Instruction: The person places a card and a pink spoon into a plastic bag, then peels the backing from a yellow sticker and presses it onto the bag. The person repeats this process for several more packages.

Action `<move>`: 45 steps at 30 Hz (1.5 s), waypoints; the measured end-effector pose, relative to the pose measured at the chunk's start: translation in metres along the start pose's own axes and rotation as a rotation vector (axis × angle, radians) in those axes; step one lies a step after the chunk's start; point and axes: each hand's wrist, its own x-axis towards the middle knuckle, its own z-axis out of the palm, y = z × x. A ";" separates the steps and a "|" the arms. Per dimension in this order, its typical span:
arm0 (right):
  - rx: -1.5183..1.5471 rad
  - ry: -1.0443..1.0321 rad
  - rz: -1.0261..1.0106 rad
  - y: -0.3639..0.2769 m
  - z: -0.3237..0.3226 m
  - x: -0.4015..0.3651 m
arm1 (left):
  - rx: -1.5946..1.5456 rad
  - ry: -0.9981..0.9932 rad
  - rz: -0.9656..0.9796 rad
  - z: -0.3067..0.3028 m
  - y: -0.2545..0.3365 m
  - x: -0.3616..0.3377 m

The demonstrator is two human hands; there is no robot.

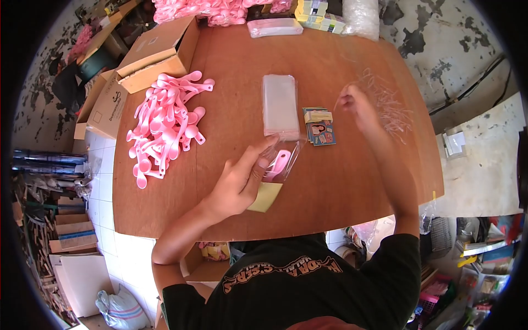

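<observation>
My left hand [240, 179] holds a clear plastic bag [281, 165] at the table's near middle; a pink spoon [278, 163] and a yellow card [264, 197] sit inside it. My right hand [355, 104] reaches to the right, fingers pinched on a thin clear straw-like piece from the heap of clear pieces [388, 104]. A stack of clear bags [279, 104] lies beyond the held bag. Next to it lies a small stack of printed cards [319, 126].
A heap of pink spoons [168, 129] covers the left of the brown table [220, 82]. Open cardboard boxes [157, 55] stand at the far left corner. More pink items and packets [275, 26] line the far edge. Clutter surrounds the table on the floor.
</observation>
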 end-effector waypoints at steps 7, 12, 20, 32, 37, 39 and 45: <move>-1.338 0.339 -0.550 0.029 -0.086 0.048 | -0.027 -0.003 -0.110 -0.005 0.006 -0.003; -1.403 0.085 -0.451 0.035 -0.097 0.056 | -0.057 -0.014 -0.175 -0.006 0.002 0.001; -0.924 0.282 -0.533 -0.021 -0.066 0.036 | -0.234 0.093 -0.228 0.003 -0.024 0.000; -0.975 0.122 -0.212 -0.023 -0.150 0.042 | -0.222 0.069 -0.194 0.002 -0.020 -0.005; -1.314 0.474 -0.257 -0.031 -0.158 0.025 | -0.219 0.082 -0.218 0.002 -0.013 -0.003; -1.103 0.283 -0.127 -0.065 -0.115 0.005 | -0.253 0.061 -0.228 0.006 -0.018 0.000; -0.551 -0.615 -0.368 -0.061 0.010 -0.054 | -0.361 0.086 -0.218 0.027 -0.028 0.014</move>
